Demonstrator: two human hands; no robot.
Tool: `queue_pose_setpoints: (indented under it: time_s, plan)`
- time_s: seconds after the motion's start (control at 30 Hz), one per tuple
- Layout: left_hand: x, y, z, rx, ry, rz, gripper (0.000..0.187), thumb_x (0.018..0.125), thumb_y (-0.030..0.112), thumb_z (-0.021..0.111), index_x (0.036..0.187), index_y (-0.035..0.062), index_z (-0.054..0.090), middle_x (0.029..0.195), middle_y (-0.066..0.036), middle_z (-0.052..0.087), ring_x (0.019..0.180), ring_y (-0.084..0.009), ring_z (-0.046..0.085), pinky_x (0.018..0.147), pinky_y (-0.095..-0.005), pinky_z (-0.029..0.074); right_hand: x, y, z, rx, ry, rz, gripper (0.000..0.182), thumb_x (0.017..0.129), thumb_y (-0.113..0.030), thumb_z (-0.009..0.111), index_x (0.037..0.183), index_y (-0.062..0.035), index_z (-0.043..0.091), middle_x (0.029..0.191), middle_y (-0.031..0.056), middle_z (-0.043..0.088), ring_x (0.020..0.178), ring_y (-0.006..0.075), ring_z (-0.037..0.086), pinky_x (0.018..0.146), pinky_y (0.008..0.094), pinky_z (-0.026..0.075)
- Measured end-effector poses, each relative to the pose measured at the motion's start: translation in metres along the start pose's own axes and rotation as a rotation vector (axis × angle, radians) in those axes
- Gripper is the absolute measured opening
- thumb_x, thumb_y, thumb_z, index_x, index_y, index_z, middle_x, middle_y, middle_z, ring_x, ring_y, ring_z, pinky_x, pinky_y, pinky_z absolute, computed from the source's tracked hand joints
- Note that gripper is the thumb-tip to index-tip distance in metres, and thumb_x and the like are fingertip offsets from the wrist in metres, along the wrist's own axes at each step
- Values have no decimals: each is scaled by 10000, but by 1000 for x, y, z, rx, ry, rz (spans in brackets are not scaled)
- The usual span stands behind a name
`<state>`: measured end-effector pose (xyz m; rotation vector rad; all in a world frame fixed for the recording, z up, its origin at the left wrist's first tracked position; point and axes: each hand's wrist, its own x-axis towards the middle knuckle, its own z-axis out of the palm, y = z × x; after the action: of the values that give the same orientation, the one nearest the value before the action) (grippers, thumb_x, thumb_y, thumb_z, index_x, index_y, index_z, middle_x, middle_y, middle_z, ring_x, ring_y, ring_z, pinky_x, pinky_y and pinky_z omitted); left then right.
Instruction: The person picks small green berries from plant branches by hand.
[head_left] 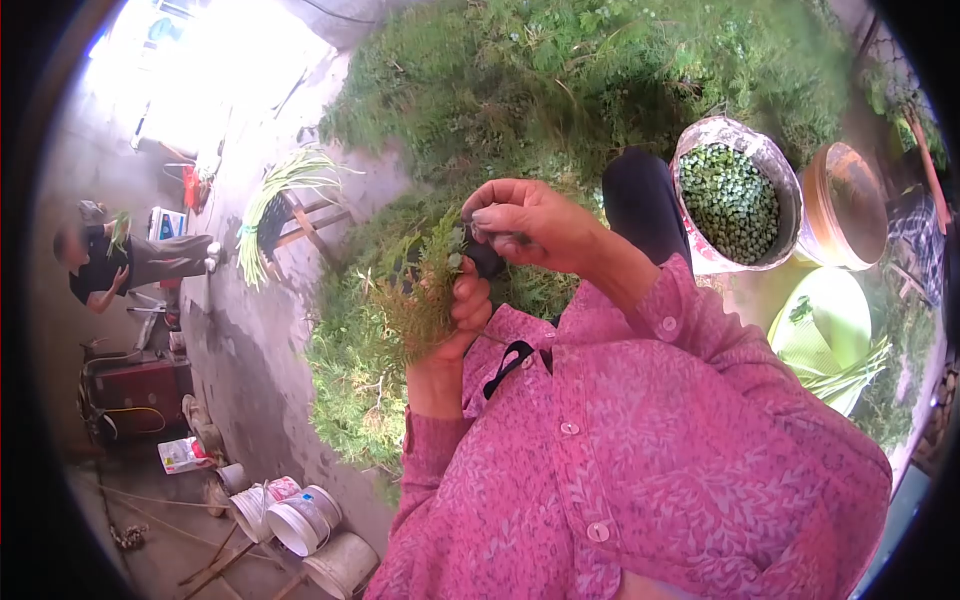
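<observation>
My left hand [462, 312] is closed around a leafy green conifer sprig [425, 285], its feathery foliage fanning out to the left of my fingers. Just above it, my right hand [525, 228] is pinched at the sprig's upper end, with darkened fingertips. Whatever lies between those fingertips is too small or hidden to make out. A big heap of similar cut greenery [580, 75] spreads in front of me and around my legs. To my right stands a whitish bucket [685, 225] filled with small green cones [730, 200].
Beside the bucket are a round tan container [845, 205] and a pale green basket [820, 325]. At left, long green stalks [268, 205] lie over a wooden stool [315, 228]. A person [130, 262] stands farther left. Several white buckets [300, 520] lie at lower left.
</observation>
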<state>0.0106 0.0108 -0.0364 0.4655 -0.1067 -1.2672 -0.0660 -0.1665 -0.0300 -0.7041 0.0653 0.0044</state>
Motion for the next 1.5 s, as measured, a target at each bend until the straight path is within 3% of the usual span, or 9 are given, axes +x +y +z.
queue_pose_setpoints:
  time_s: [0.27, 0.33, 0.57, 0.7, 0.87, 1.17, 1.33, 1.4, 1.5]
  plan:
    - [4, -4, 6, -3, 107, -12, 406, 801, 413, 487, 934, 31, 527, 677, -36, 466, 506, -102, 357, 417, -219, 276, -2, 0, 12, -363, 32, -77, 198, 778, -152, 654, 901, -25, 565, 702, -22, 532, 565, 34, 485, 468, 168, 366]
    - [3, -3, 3, -33, 99, -20, 401, 800, 416, 486, 936, 41, 529, 674, -38, 465, 503, -103, 356, 414, -220, 275, 4, 11, 6, -700, 97, -413, 179, 784, -183, 653, 823, -21, 588, 643, -26, 525, 567, 36, 486, 466, 171, 362]
    - [7, -4, 2, -65, 49, -5, 346, 833, 353, 460, 924, 26, 527, 628, -21, 434, 464, -96, 336, 397, -225, 266, -3, 7, 16, -437, 198, -145, 193, 813, -199, 605, 771, -11, 601, 616, -20, 542, 538, 46, 483, 473, 205, 390]
    - [-2, -9, -2, 197, 136, 64, 315, 827, 375, 494, 855, 66, 547, 548, 6, 422, 412, -89, 325, 363, -230, 245, 9, 8, -10, -1125, 538, -728, 223, 823, -204, 561, 717, -11, 588, 560, -15, 518, 487, 54, 483, 421, 206, 361]
    - [-1, -4, -5, 95, 101, 69, 351, 804, 418, 519, 850, 71, 547, 597, 16, 425, 443, -81, 323, 382, -212, 255, -3, -1, 6, -287, 149, -42, 208, 827, -120, 506, 1005, -12, 507, 652, 17, 541, 489, 47, 482, 383, 176, 322]
    - [-1, -13, -3, 25, 237, 47, 257, 771, 324, 588, 908, 109, 550, 595, -1, 492, 426, -91, 415, 354, -201, 298, 1, 11, 7, -345, -36, -26, 185, 774, -146, 663, 897, -64, 551, 630, -31, 516, 464, 23, 403, 393, 174, 272]
    - [0, -10, 2, 15, 246, 53, 125, 813, 211, 600, 897, 127, 561, 595, 14, 497, 439, -75, 445, 342, -181, 288, -1, 8, 9, -415, -33, 4, 128, 791, -96, 600, 896, -67, 533, 571, -32, 470, 429, 37, 384, 376, 189, 264]
    - [-1, -10, 13, 264, 299, 87, 376, 743, 413, 601, 966, 118, 538, 593, 3, 466, 414, -98, 372, 367, -221, 289, -1, 8, 12, -132, -32, 45, 135, 784, -84, 627, 870, -62, 524, 567, -28, 465, 410, 35, 362, 368, 191, 258]
    - [1, -9, 17, 246, 276, 119, 193, 810, 287, 584, 903, 125, 536, 581, 24, 460, 419, -78, 391, 354, -199, 282, 3, 10, 20, -157, 97, 21, 82, 809, -68, 564, 862, -66, 502, 543, -27, 429, 390, 42, 348, 347, 196, 245]
